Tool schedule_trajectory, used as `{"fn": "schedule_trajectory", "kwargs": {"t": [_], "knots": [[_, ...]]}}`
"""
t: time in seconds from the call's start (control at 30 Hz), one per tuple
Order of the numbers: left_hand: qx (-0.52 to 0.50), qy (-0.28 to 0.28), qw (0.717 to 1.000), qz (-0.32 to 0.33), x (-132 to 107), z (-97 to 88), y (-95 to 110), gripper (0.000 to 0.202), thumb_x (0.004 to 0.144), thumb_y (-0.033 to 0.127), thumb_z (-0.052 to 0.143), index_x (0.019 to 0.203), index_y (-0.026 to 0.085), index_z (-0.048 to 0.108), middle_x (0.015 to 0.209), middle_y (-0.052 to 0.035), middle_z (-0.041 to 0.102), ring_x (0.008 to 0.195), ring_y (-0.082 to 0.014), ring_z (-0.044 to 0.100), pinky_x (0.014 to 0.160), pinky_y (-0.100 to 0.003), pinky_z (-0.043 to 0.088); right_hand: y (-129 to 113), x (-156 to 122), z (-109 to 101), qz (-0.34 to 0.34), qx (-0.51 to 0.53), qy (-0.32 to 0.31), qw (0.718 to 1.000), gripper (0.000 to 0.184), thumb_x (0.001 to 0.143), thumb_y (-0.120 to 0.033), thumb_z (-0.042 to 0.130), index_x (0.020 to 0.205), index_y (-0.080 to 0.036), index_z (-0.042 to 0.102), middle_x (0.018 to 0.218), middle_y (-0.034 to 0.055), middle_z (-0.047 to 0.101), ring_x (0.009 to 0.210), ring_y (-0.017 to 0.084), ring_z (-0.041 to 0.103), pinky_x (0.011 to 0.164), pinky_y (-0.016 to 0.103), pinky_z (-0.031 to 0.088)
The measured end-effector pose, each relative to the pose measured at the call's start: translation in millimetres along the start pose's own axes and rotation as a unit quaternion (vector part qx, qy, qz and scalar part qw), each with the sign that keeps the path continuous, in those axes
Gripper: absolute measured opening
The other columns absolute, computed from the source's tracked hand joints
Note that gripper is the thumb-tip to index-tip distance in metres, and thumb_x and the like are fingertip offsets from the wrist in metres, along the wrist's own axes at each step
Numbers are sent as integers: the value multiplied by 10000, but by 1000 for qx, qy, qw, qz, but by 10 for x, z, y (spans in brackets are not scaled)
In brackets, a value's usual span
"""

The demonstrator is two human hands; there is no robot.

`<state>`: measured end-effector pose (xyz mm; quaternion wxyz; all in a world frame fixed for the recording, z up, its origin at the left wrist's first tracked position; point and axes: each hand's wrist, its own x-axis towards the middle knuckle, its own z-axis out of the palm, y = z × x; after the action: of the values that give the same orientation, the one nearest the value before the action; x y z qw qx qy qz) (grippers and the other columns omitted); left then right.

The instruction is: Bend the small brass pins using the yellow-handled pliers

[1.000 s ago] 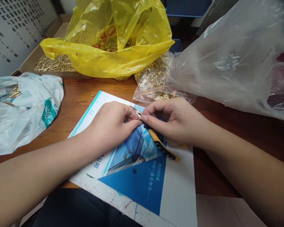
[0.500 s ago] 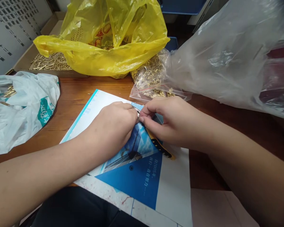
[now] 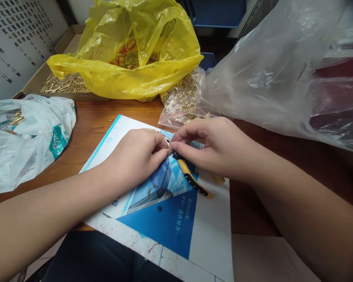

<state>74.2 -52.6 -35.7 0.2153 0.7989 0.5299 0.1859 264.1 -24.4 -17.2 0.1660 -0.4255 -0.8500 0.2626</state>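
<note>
Over a blue-and-white brochure (image 3: 176,219), my two hands meet fingertip to fingertip. My left hand (image 3: 138,150) is closed, thumb against the bent fingers, beside the metal jaws of a pair of pliers. My right hand (image 3: 208,145) pinches with thumb and forefinger at the same spot. A tiny brass-coloured bit shows where the fingertips meet, too small to make out. The pliers (image 3: 191,178), with yellow and black handles, lie on the brochure, handles spread towards the lower right; my right hand partly covers them.
Behind the brochure stands a yellow plastic bag (image 3: 129,78) with brass pieces inside. A clear bag (image 3: 185,98) of brass pins, a cardboard box (image 3: 61,84) and a white bag (image 3: 32,137) hold more. A large translucent bag (image 3: 267,78) fills the right side of the wooden table (image 3: 88,113).
The left thumb now shows, pressed towards the right fingertips. More of the pliers' handles and jaws is visible. The view has shifted slightly; both hands stay close together.
</note>
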Motion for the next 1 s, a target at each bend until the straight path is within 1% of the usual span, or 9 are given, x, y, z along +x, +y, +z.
{"fn": "schedule_trajectory", "kwargs": {"t": [0.1, 0.2, 0.27, 0.37, 0.47, 0.57, 0.63, 0.83, 1.0], "knots": [[-52, 11, 997, -47, -6, -7, 4, 122, 845, 209, 674, 750, 179, 745, 694, 4, 700, 636, -139, 573, 618, -272, 383, 25, -80, -10, 43, -74, 26, 996, 328, 817, -529, 608, 736, -211, 592, 742, 74, 662, 627, 196, 559, 543, 322, 370], [-69, 24, 995, -68, -19, -5, 7, 83, 833, 214, 710, 782, 203, 775, 769, 7, 734, 740, -159, 610, 701, -293, 414, 13, -157, 40, 82, -185, -31, 979, 506, 729, -702, 646, 693, -215, 513, 686, 78, 595, 595, 200, 491, 500, 311, 302], [-78, 32, 993, -86, -26, -5, 8, 75, 828, 212, 729, 813, 229, 800, 834, 5, 749, 834, -184, 632, 774, -318, 431, -14, -183, 71, 91, -220, -62, 969, 484, 742, -659, 654, 660, -215, 479, 687, 78, 583, 625, 203, 493, 511, 301, 301], [-81, 25, 990, -111, -29, -15, 7, 92, 815, 219, 747, 837, 258, 828, 843, -14, 744, 907, -226, 640, 814, -355, 442, -60, -184, 59, 136, -214, -107, 961, 350, 807, -445, 572, 595, -213, 418, 605, 47, 555, 537, 159, 445, 484, 286, 279], [-85, 10, 988, -129, -28, -40, -1, 88, 803, 236, 755, 828, 258, 837, 851, -22, 754, 920, -244, 651, 819, -368, 455, -69, -180, 16, 166, -165, -79, 969, 301, 789, -355, 529, 580, -217, 363, 482, 1, 451, 424, 114, 343, 422, 272, 231], [-95, 3, 985, -147, -28, -65, -21, 81, 790, 255, 760, 819, 250, 835, 838, -8, 765, 865, -224, 667, 799, -354, 467, -41, -199, 25, 109, -101, 28, 989, 254, 810, -359, 527, 647, -220, 391, 486, -20, 450, 421, 110, 365, 398, 260, 257], [-118, -8, 980, -159, -31, -77, -39, 90, 794, 260, 742, 803, 240, 829, 758, 9, 755, 756, -190, 664, 729, -329, 466, -25, -219, 59, 58, -69, 48, 995, 197, 821, -327, 532, 696, -218, 427, 523, -26, 481, 435, 107, 385, 401, 255, 281], [-129, -21, 973, -191, -16, -109, -75, 125, 799, 259, 698, 740, 212, 798, 679, 35, 738, 664, -149, 654, 627, -287, 436, -25, -234, 107, -33, -62, 62, 996, 57, 815, -238, 528, 774, -197, 529, 632, -1, 525, 526, 114, 430, 478, 262, 327], [-115, -22, 975, -187, 6, -159, -79, 113, 783, 270, 715, 766, 230, 819, 711, 49, 762, 652, -132, 656, 626, -257, 442, -22, -183, 93, 25, -89, -4, 996, 212, 795, -299, 522, 624, -202, 444, 533, -16, 455, 442, 99, 355, 432, 262, 238]]}}
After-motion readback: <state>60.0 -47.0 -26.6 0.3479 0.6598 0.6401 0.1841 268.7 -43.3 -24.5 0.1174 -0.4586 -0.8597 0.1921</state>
